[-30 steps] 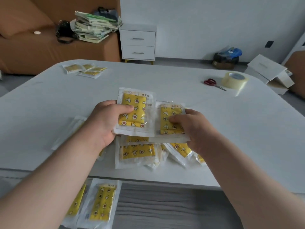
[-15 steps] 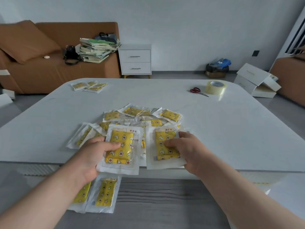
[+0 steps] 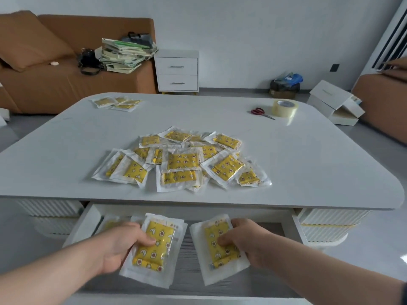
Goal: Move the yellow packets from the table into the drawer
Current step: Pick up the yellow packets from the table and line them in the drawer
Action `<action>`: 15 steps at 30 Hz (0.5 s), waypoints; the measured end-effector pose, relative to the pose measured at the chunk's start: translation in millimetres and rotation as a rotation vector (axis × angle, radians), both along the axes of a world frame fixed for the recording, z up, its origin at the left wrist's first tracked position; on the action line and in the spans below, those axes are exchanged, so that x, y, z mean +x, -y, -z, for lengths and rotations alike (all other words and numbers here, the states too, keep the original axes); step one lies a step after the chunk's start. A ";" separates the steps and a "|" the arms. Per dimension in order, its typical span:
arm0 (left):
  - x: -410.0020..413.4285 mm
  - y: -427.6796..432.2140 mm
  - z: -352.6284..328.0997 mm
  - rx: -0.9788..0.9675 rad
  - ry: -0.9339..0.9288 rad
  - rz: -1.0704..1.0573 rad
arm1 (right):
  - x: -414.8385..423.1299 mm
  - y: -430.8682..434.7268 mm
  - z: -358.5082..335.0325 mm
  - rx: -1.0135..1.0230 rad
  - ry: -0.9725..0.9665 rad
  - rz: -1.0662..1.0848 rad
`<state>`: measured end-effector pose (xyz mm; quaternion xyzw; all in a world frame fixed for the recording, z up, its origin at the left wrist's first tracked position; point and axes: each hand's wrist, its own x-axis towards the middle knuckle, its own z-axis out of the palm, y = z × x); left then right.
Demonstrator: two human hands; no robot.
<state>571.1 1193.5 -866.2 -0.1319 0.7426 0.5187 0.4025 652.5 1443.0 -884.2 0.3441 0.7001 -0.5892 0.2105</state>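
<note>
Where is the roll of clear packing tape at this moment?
In the head view, the roll of clear packing tape stands on the far right part of the white table, just right of the red-handled scissors.

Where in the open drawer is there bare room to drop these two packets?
The drawer floor is bare in the middle, between the left hand and the right hand, and toward the right wall. The far left corner already holds packets.
</note>
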 end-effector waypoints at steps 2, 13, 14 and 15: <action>-5.2 -4.3 15.3 -0.038 0.008 0.011 | -6.8 -1.7 16.2 0.015 0.026 0.016; -40.6 -34.2 96.1 -0.195 -0.098 0.039 | -58.4 4.3 89.6 0.016 0.049 0.113; -42.3 -35.3 102.2 -0.208 -0.110 0.047 | -59.5 5.9 93.7 0.025 0.059 0.103; -43.9 -36.2 108.0 -0.224 -0.124 0.055 | -59.8 6.6 98.2 0.034 0.071 0.094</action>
